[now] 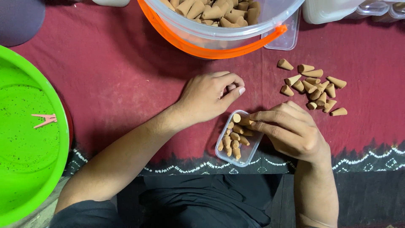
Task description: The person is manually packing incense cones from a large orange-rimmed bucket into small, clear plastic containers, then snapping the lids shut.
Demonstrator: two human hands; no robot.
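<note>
A small clear plastic box (249,154) lies on the dark red cloth (118,71), holding several tan cones. My right hand (291,131) reaches over the box's right edge, and its fingertips pinch a tan cone (237,118) at the box's top. My left hand (209,96) rests on the cloth just above the box with fingers curled in; whether it holds anything is hidden. A loose heap of tan cones (314,88) lies on the cloth to the right of both hands.
A clear bucket (253,31) with an orange handle, full of tan cones, stands at the top. A green round lid (29,139) with a small pink clip (45,119) fills the left side. Clear plastic containers (333,10) sit top right. My dark-clothed lap is below.
</note>
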